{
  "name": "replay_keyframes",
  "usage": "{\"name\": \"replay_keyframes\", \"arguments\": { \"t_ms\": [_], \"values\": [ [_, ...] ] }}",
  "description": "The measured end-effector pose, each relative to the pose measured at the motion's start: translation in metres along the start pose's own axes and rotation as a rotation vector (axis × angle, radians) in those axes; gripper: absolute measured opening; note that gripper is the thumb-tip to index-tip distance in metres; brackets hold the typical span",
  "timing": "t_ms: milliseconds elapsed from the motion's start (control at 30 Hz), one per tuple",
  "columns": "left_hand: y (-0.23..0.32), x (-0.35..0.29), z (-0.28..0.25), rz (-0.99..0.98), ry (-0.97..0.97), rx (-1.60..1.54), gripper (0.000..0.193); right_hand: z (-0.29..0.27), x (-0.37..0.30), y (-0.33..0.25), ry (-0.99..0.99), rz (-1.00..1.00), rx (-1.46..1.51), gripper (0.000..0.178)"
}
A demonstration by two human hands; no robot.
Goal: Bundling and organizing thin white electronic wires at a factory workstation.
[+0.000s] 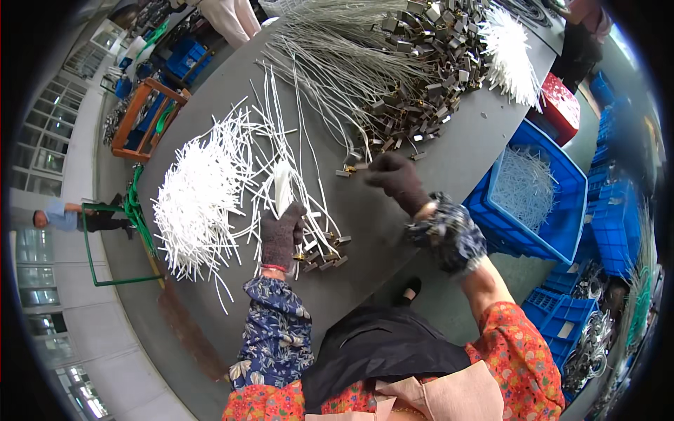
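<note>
Peach cloth is worn nearest; over the grey table, white tubes are clasped by the left hand, apparently to keep them bunched, while the right hand is curled near brown blocks, its grip too blurred to tell

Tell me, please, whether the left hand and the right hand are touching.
Apart: the head view shows bare grey table between the left hand and the right hand.
</note>
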State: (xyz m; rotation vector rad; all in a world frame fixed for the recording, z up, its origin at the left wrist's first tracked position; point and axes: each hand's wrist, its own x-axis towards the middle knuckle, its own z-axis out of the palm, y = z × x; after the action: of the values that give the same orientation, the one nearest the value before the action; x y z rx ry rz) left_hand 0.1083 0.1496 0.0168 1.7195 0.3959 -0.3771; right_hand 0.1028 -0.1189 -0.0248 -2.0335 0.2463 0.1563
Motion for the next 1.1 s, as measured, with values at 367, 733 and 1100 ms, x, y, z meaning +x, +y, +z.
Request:
{"name": "replay_keyframes", "arguments": {
  "t_ms": [367, 733, 1100],
  "values": [
    [-0.018, -0.013, 0.101, -0.168, -0.394, -0.610, 0.030, -0.001, -0.074, -0.003, 0.118, 0.085, 0.741, 0.018],
    [0.042, 0.060, 0.132, -0.055, -0.403, -0.376, 0.039, -0.014, -0.140, 0.001, -0.028, 0.076, 0.912, 0.018],
    [0.005, -0.033, 0.132, -0.244, -0.207, -0.598, 0.034, -0.010, -0.163, -0.006, -0.042, -0.009, 0.648, 0.012]
  ]
}}
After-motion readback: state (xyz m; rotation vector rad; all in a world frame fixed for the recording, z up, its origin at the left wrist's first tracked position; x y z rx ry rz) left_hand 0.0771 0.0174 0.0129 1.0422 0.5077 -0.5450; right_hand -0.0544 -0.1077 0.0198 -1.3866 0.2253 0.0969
